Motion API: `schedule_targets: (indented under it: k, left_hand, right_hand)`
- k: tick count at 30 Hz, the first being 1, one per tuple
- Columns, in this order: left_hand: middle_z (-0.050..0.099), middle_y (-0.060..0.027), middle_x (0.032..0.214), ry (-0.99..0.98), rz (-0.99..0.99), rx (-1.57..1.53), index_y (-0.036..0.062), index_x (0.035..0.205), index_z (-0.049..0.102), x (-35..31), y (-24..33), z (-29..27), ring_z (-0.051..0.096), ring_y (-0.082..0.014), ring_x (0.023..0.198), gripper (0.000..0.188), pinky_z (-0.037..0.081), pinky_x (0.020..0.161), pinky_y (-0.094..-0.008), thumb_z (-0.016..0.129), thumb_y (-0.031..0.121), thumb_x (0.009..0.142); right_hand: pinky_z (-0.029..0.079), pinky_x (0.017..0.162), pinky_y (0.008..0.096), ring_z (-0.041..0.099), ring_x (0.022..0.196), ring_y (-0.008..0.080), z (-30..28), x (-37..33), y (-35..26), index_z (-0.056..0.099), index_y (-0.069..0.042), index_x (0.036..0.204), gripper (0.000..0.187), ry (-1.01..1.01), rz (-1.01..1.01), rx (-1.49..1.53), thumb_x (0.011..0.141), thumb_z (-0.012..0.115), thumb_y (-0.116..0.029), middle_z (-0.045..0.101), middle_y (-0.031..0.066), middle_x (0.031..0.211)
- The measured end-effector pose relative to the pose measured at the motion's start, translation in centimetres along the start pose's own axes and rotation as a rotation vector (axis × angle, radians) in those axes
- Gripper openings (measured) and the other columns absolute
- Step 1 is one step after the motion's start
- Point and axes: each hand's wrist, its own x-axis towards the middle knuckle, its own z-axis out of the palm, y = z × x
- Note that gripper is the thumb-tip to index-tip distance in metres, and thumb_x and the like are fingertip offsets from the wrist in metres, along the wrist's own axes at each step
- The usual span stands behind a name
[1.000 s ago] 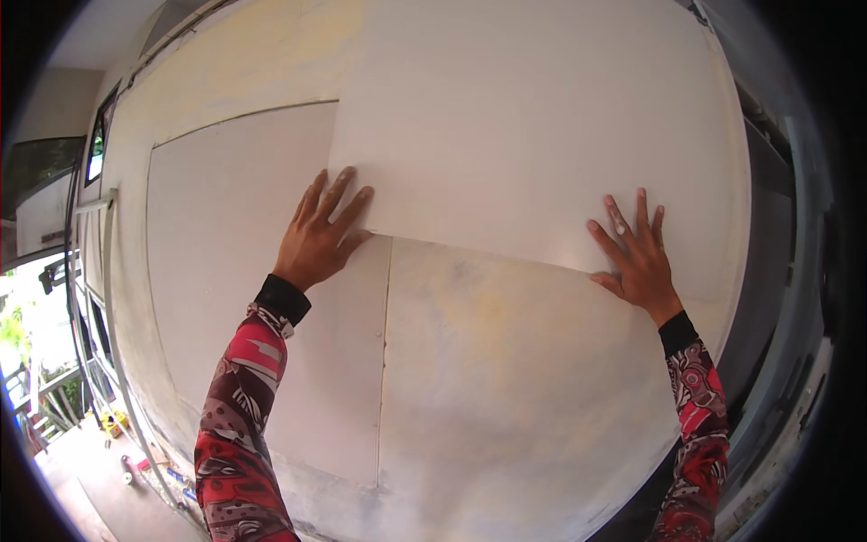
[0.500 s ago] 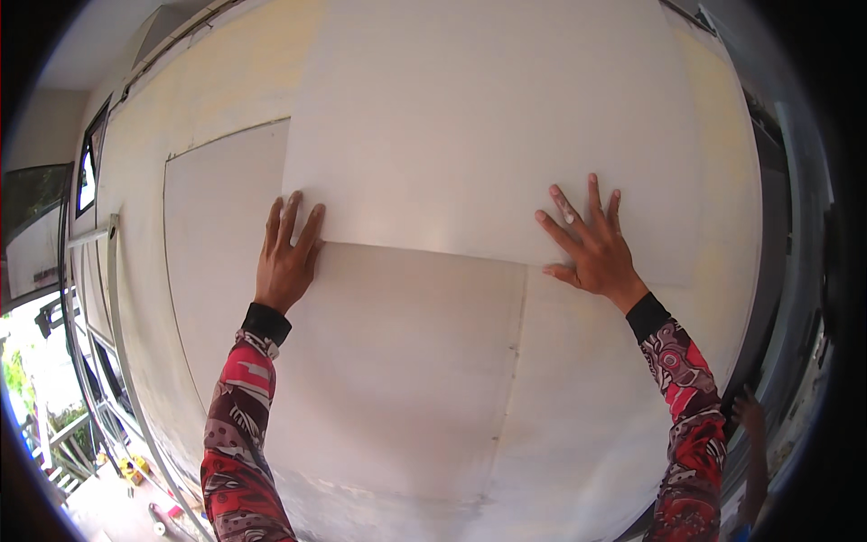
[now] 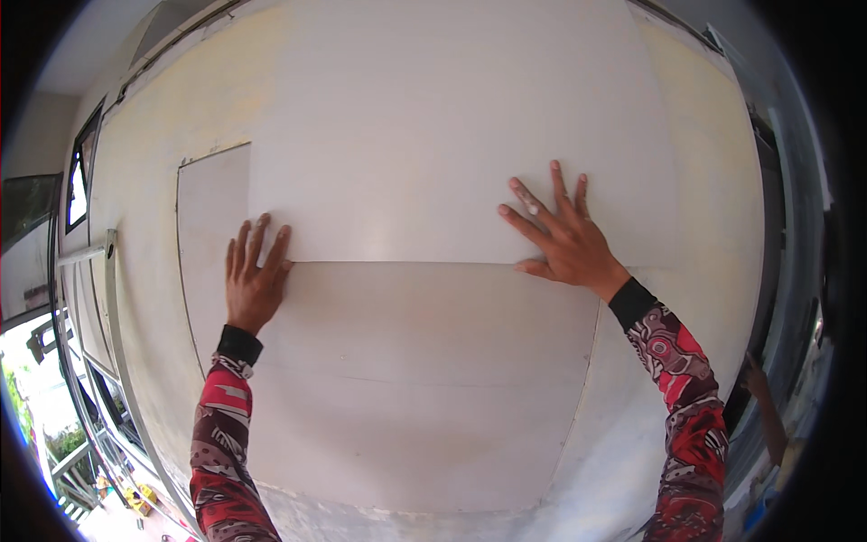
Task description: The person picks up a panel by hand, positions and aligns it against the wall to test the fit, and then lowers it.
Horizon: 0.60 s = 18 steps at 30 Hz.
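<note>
A large smooth white sheet (image 3: 433,135) lies against the wall in front of me, its lower edge running level across the middle. Behind it shows a greyish board (image 3: 424,361) set into the wall, with thin seams at its left and right sides. My left hand (image 3: 257,285) is pressed at the sheet's lower left corner, fingers stretched upward. Toward the sheet's lower right, my right hand (image 3: 569,239) lies flat with fingers spread and the thumb near the lower edge. White smears mark a finger of the right hand.
Around the board is patchy cream wall (image 3: 704,199). A metal frame (image 3: 113,307) stands at the left, near a small window (image 3: 83,167). Another person's arm (image 3: 766,406) shows at the far right. Small objects (image 3: 140,499) lie on the floor at lower left.
The white sheet has shifted left relative to the board behind, covering more of its upper left. Its lower edge, tilted before, is now level. Both hands moved left with it.
</note>
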Motion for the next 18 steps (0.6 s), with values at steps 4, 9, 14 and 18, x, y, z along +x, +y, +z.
schedule_targets:
  k: [4,9,14,18]
  left_hand:
    - [0.043,-0.0101,0.164,-0.051,0.01,-0.033,0.0247,0.154,0.053,-0.1,-0.9,-0.7,0.041,-0.0409,0.149,0.062,0.038,0.116,-0.0612,0.072,0.022,0.095]
    - [0.037,-0.009,0.168,-0.218,-0.051,0.022,0.0278,0.157,0.05,-0.1,-0.5,-1.5,0.034,-0.0388,0.154,0.064,0.032,0.119,-0.066,0.071,0.025,0.096]
    - [0.032,-0.0087,0.171,-0.246,-0.002,-0.035,0.022,0.16,0.046,6.2,6.2,-3.3,0.025,-0.0367,0.159,0.067,0.022,0.122,-0.0696,0.067,0.037,0.098]
    - [0.033,-0.009,0.171,-0.088,0.134,-0.089,0.0192,0.163,0.04,16.1,12.6,-0.8,0.028,-0.0333,0.159,0.066,0.024,0.122,-0.0682,0.059,0.043,0.104]
  right_hand:
    - [0.021,0.106,0.0913,0.013,0.153,0.0625,-0.1,0.4,-0.5,0.042,-0.028,0.161,0.089,0.002,0.013,0.03,0.087,0.059,-0.075,0.021,0.006,0.175]
    - [0.024,0.105,0.0912,0.015,0.151,0.064,0.7,-0.1,-0.4,0.042,-0.027,0.16,0.089,0.041,-0.008,0.078,0.088,0.055,-0.077,0.023,0.0075,0.174]
    - [0.029,0.103,0.0899,0.02,0.149,0.0657,0.8,-0.2,0.2,0.044,-0.028,0.159,0.084,0.062,-0.005,0.084,0.091,0.057,-0.075,0.025,0.0077,0.173]
    - [0.025,0.106,0.0903,0.02,0.149,0.0653,1.2,0.0,0.1,0.047,-0.027,0.157,0.084,0.095,0.005,0.12,0.089,0.061,-0.074,0.027,0.0092,0.172]
